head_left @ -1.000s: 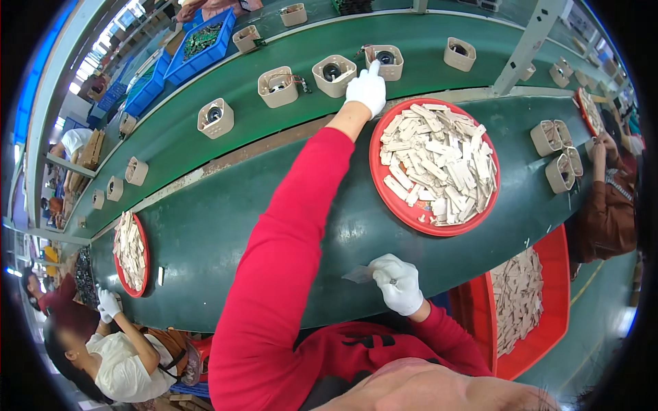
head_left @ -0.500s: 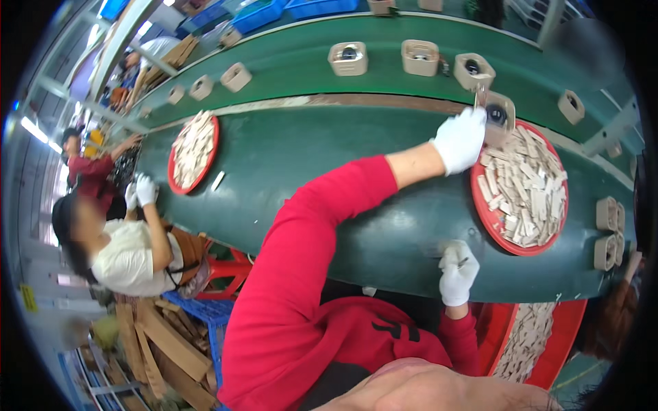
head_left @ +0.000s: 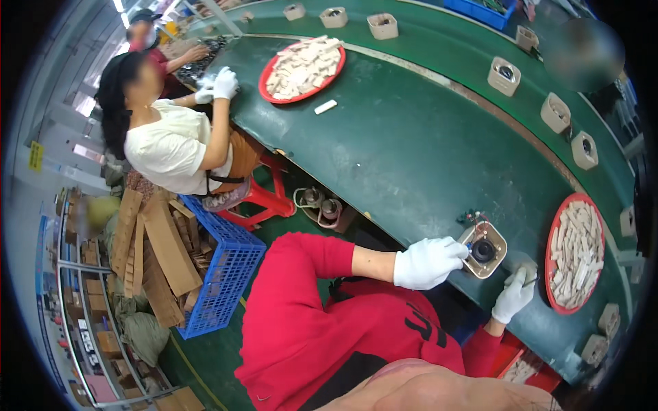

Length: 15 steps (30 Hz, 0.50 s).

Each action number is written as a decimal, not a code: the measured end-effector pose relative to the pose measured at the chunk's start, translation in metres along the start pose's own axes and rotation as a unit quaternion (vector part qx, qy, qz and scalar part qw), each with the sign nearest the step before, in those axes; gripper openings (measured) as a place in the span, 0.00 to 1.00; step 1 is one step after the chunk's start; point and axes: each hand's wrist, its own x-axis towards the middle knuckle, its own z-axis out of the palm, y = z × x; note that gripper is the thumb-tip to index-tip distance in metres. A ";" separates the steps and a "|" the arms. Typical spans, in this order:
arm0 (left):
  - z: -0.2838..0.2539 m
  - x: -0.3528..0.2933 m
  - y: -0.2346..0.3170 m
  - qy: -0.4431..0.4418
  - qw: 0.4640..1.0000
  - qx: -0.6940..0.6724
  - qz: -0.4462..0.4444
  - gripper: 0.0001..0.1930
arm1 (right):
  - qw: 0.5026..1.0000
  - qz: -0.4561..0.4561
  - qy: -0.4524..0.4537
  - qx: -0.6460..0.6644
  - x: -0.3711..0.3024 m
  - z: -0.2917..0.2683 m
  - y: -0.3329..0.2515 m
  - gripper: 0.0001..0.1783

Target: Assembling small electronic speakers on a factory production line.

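My left hand (head_left: 430,264), in a white glove, grips the near-left edge of a beige, open-topped plastic housing (head_left: 502,238). A round black speaker-like part (head_left: 484,251) sits inside, and thin coloured wires (head_left: 471,218) spill over the far side. The housing rests at or just above the table's near edge. Just right of it, my gloved right hand (head_left: 515,296) is closed around a slim dark tool; its exact kind is unclear. Beyond that hand stands a red oval tray (head_left: 550,288) heaped with small whitish strips (head_left: 576,253).
Several similar housings, such as one housing (head_left: 504,75), stand on the green belt (head_left: 439,48) behind the table. Another red tray (head_left: 262,85) of strips lies far left, beside a seated co-worker (head_left: 164,137). A blue crate (head_left: 229,274) of cardboard stands left of me.
My left hand has brought the housing from the belt side back to the table's near edge, beside my right hand. The view has swung left. My right hand still holds the dark tool.
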 end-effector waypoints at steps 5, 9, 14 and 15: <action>-0.009 -0.013 0.006 0.165 0.985 -0.042 -0.012 0.18 | 0.994 0.033 0.033 0.101 -0.007 0.016 -0.044 0.12; -0.015 -0.011 -0.007 0.202 0.975 0.036 -0.084 0.25 | 0.994 0.016 -0.030 0.108 -0.026 0.019 -0.084 0.09; -0.008 -0.003 -0.026 0.131 0.986 0.021 -0.097 0.33 | 0.952 -0.268 -0.145 -0.038 -0.027 0.021 -0.091 0.14; -0.009 0.000 -0.029 0.102 0.990 0.059 -0.083 0.34 | 0.946 -0.280 -0.144 -0.079 -0.028 0.022 -0.096 0.14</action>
